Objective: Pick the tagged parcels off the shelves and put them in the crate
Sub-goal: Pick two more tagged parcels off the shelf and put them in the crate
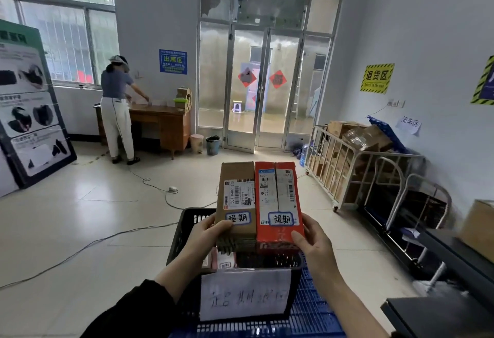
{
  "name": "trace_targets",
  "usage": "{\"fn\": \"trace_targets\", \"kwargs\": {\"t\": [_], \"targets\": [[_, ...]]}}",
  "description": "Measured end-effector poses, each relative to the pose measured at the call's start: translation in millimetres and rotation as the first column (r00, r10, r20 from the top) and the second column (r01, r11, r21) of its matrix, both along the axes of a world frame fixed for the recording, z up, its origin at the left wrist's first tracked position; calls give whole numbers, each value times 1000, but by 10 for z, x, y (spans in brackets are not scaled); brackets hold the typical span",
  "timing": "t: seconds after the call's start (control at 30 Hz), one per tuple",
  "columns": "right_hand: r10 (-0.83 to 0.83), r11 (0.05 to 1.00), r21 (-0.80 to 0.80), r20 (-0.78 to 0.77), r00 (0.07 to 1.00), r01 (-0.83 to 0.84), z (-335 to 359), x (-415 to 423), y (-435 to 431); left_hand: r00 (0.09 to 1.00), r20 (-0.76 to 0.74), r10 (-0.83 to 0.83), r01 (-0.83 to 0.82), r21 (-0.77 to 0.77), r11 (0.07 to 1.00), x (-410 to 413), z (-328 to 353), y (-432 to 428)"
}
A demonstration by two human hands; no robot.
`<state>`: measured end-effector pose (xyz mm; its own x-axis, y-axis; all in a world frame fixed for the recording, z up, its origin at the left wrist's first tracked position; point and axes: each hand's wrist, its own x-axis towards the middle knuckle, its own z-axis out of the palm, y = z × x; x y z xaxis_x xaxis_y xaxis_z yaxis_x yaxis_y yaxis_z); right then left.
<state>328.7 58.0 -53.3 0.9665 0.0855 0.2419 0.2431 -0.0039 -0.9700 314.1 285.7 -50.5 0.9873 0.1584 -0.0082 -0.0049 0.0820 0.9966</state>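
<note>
I hold two tagged parcels side by side above the black plastic crate [179,233]. My left hand [207,236] grips the brown cardboard parcel [236,177] at its near left corner. My right hand [314,242] grips the red parcel [278,230] at its near right corner. Each parcel carries a shipping label and a white handwritten tag with a blue border. The crate has a white paper sign [244,293] on its near wall and stands on a blue plastic pallet [310,316]. A pink-and-white packet [223,260] lies inside the crate.
A metal cage trolley [347,166] full of cardboard boxes stands at the right wall, with a black table [438,313] nearer me. A person [117,107] works at a wooden desk [165,123] at the back left. Cables [149,185] run across the tiled floor. A glass door [263,89] is straight ahead.
</note>
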Motion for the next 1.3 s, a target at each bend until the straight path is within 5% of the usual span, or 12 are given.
{"fn": "trace_targets", "kwargs": {"t": [0.53, 0.97, 1.3], "targets": [[111, 994, 2, -119, 987, -112, -536, 2088, 198, 979, -201, -5, 9, 21, 1000, 1821, -448, 212], [143, 978, -88, -365, 920, -187, -1508, 3005, 106, 858, -514, -12, -7, -34, 999, 2684, -1393, 94], [-116, 921, -375, -530, 840, -109, -2481, 3254, 307, 708, -706, -28, 106, 66, 992, 2987, -2348, 151]]}}
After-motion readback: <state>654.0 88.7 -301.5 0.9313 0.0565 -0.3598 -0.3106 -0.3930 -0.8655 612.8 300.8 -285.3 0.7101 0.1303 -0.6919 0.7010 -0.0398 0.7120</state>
